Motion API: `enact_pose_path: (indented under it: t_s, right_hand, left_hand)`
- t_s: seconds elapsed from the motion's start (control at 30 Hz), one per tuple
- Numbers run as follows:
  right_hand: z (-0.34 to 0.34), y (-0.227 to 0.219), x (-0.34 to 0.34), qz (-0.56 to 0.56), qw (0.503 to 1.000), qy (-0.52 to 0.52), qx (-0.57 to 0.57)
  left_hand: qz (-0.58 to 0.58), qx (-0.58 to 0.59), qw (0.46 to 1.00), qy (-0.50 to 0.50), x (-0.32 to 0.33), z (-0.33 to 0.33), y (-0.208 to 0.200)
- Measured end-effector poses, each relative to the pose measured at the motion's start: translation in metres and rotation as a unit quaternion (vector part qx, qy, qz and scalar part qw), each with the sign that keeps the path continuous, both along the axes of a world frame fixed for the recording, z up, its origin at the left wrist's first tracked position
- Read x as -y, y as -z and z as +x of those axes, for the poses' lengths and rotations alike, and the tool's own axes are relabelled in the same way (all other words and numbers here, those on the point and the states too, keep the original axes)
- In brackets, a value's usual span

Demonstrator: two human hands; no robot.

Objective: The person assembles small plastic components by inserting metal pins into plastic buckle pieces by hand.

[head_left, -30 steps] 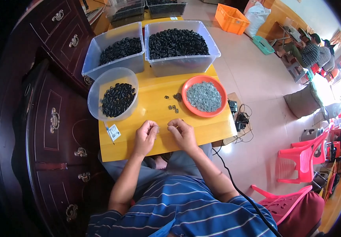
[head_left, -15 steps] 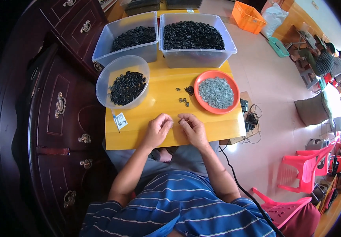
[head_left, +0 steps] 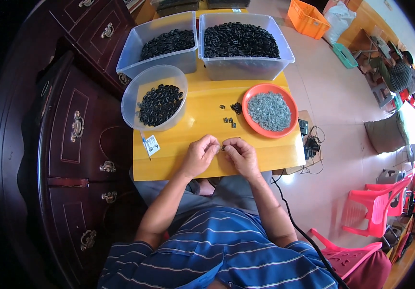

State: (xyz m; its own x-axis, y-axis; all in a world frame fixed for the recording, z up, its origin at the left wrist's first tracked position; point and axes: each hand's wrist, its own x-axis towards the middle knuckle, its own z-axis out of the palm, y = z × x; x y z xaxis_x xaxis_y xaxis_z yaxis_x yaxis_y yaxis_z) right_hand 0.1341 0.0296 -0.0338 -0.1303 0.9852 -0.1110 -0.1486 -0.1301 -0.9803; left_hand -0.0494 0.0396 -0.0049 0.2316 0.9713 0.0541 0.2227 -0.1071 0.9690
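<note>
Over the near part of the yellow table (head_left: pixel 202 108), my left hand (head_left: pixel 201 155) is closed in a pinch; whatever lies between its fingertips is too small to make out. Close beside it, my right hand (head_left: pixel 242 157) pinches a small black buckle (head_left: pixel 223 148) between thumb and fingers. The fingertips of both hands nearly meet at this buckle. Just beyond the hands lie several loose black buckles (head_left: pixel 234 125), with a small dark cluster (head_left: pixel 236 108) next to the orange-red plate (head_left: pixel 247 123). Many small silvery metal pieces (head_left: pixel 269 111) fill that plate.
A round clear tub (head_left: pixel 129 107) of black buckles stands at left. Two large clear bins (head_left: pixel 238 70) of black pieces stand behind. A white label card (head_left: pixel 151 144) lies near the left edge. Dark cabinets (head_left: pixel 68 149) border the left; pink chairs (head_left: pixel 373 204) and cables (head_left: pixel 313 139) are at right.
The view has shifted slightly, so the table sits a little farther right. My hands have come closer together, and the black buckle in my right fingertips shows more clearly.
</note>
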Motion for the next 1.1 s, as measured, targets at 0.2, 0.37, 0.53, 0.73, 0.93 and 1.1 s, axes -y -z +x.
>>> enact_pose_path:
  t_s: [0.2,0.37,0.53,0.73,0.93,1.1]
  right_hand:
    - [-0.001,0.002,-0.002,0.002,1.000,0.005,-0.026]
    - [-0.002,0.003,-0.002,0.010,1.000,0.005,-0.028]
    - [-0.002,0.002,-0.002,-0.005,0.999,0.013,-0.035]
    - [-0.005,-0.002,-0.002,-0.013,0.999,0.027,-0.040]
    - [-0.001,0.004,-0.001,0.002,0.996,0.046,-0.071]
    - [0.012,-0.004,0.007,-0.001,0.991,0.080,-0.106]
  left_hand:
    - [0.003,0.006,1.000,-0.002,-0.001,0.001,0.004]
    - [0.006,-0.007,1.000,-0.002,0.000,0.001,0.004]
    - [0.001,-0.005,1.000,-0.011,0.002,0.003,-0.001]
    - [0.053,-0.035,0.998,-0.009,0.000,0.005,-0.001]
    - [0.048,-0.037,0.998,-0.002,0.000,0.010,-0.003]
    - [-0.022,0.056,0.998,0.000,-0.008,0.012,-0.003]
